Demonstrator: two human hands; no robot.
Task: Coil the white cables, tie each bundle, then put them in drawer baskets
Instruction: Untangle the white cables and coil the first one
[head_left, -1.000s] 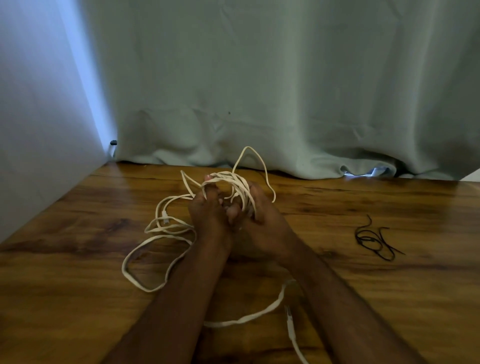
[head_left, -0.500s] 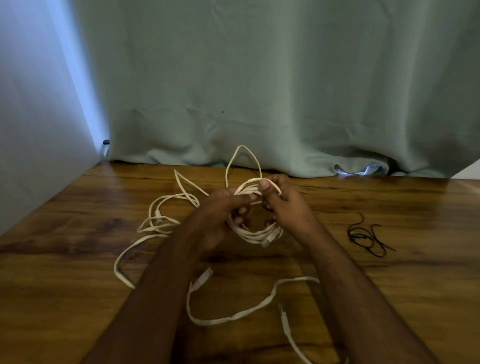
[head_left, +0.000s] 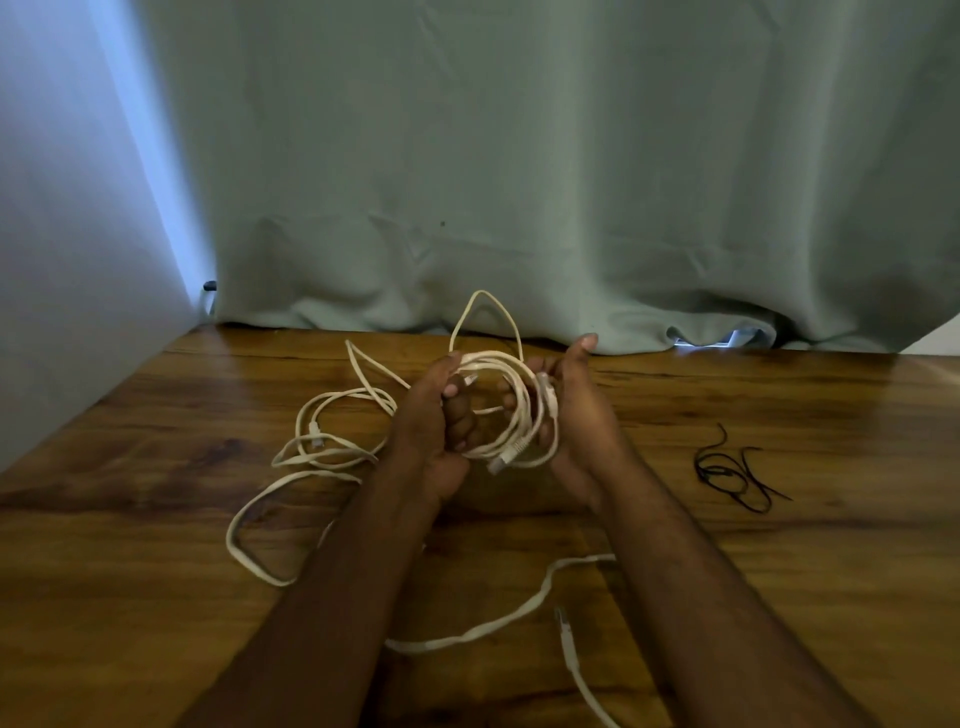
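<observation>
While both hands hold white coil (grip unclear).

A coil of cable sat between the left hand and right hand, above the middle of the surface. Loose cable loops lay left of the hands, a trailing cable end nearer. A bunch of thin ties lay right. A curtain hung behind.
</observation>
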